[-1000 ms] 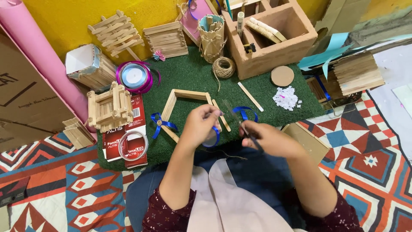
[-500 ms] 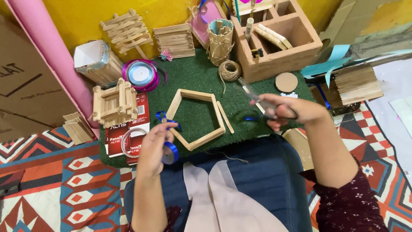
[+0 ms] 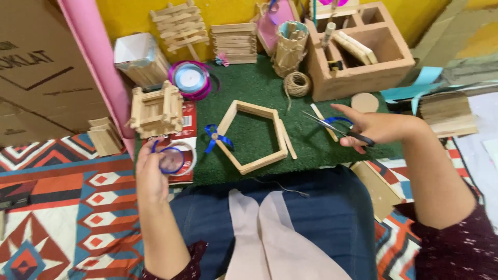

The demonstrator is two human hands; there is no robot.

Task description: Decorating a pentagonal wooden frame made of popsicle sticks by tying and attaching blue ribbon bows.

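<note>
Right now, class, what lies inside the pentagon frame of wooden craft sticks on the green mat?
Inside the pentagon frame of wooden craft sticks only the green grass-like mat shows. A small blue ribbon bow sits on the frame's left edge. What lies beneath the sticks is covered.
</note>
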